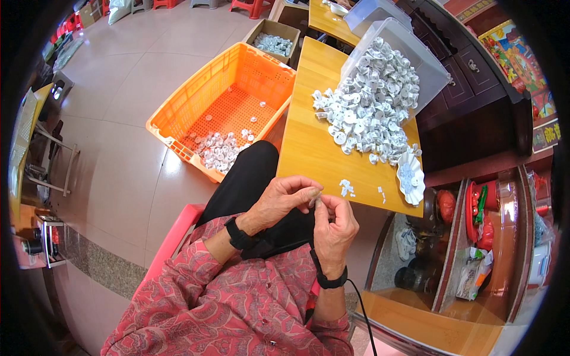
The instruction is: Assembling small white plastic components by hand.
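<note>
fingertips [310,192] of left hand [278,203] and right hand [335,230] pinched a small pale piece [315,200], seven o'clock from the yellow table [306,113], whose one o'clock side bore heaped white parts [374,104].

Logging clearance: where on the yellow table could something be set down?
The yellow table is bare along its left edge, between the orange crate and the white parts heap, down to the small white bits. The right is crowded: heap, tilted bin, fluted dish.
</note>
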The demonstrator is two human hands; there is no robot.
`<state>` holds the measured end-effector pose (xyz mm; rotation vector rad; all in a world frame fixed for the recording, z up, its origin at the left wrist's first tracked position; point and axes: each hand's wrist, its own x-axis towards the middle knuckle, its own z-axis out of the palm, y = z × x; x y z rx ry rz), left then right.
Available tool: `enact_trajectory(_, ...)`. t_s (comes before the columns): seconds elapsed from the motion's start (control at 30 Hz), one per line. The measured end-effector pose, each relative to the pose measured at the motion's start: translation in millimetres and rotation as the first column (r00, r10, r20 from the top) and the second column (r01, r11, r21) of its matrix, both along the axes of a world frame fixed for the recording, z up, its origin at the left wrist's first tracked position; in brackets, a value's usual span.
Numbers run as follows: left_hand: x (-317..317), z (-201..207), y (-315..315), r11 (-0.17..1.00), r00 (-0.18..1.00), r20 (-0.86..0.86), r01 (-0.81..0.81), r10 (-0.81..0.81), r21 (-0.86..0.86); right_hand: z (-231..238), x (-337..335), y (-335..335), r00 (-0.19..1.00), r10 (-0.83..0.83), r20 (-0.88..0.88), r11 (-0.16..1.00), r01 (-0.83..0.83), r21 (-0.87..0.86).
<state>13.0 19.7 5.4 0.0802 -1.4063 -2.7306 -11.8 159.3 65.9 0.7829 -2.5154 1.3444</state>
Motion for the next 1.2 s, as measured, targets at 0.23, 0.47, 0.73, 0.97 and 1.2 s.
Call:
enact_trajectory(0.23,-1,-7,0,0.994,1.0,0.018,0.012,-0.014,0.113,1,0,-2,0.999,0.011,-0.035,1.0,-0.01,0.021)
enact_trajectory(0.47,-2,-5,-1,0.982,0.999,0.032,0.024,-0.03,0.187,2,-1,-1,0.999,0.014,-0.029,0.999,-0.013,0.044)
enact_trajectory(0.73,-3,-12,-1,0.973,0.998,0.047,0.027,-0.039,0.23,3,-2,-1,0.991,0.021,-0.129,0.997,-0.011,0.076)
enact_trajectory(0.97,-3,-9,0,0.971,0.998,0.061,0.017,-0.032,0.239,3,1,-3,0.999,-0.025,-0.022,0.999,0.026,0.042)
enact_trajectory(1.2,-2,-6,3,0.983,0.999,0.048,0.005,-0.015,0.186,-3,1,-3,0.999,-0.044,0.001,0.998,0.044,-0.038)
